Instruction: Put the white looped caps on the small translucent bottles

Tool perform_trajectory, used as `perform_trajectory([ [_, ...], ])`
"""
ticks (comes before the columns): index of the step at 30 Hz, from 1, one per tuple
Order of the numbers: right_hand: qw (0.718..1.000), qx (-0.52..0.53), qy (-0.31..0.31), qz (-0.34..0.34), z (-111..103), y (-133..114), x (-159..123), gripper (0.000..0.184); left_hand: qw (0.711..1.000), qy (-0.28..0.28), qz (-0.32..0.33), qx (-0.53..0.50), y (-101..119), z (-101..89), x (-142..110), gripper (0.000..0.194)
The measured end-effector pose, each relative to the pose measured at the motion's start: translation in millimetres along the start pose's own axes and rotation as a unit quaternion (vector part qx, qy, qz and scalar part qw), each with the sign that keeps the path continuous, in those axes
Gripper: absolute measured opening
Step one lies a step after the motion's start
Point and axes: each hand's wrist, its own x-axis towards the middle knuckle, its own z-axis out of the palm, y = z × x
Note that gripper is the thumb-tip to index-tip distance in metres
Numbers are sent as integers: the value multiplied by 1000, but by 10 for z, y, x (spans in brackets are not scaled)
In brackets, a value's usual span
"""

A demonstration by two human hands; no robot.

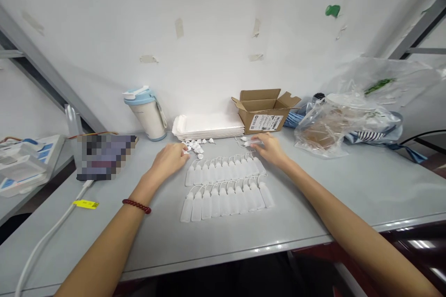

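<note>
My left hand (170, 160) is at the pile of small white caps (198, 147), its fingers pinched on a white cap at the near edge. My right hand (270, 148) grips a small translucent plastic bottle (251, 142) between thumb and fingers, in front of the cardboard box. Thin white cord lies by that bottle. Between my forearms, two rows of similar small bottles lie on the grey table (223, 236): a back row (225, 170) and a front row (226, 202), each bottle with a white cord at its neck.
Behind the caps are stacked white trays (209, 125) and an open cardboard box (263, 113). A blue-lidded tumbler (148, 116) stands at the left, beyond a phone (108, 158) with a white cable (52, 232). Plastic bags (327, 125) and blue striped fabric (372, 135) lie at the right.
</note>
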Motion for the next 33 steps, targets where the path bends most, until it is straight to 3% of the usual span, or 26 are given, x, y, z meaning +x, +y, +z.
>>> perform_trajectory([
  [9,999,-6,31,-3,2,93,16,13,987,-39,147,-53,82,152,41,42],
  [24,1000,23,-18,11,49,202,50,16,983,-40,152,-97,-33,202,102,32],
  [33,993,-65,-60,80,-47,97,61,16,988,36,132,-73,5,152,93,27],
])
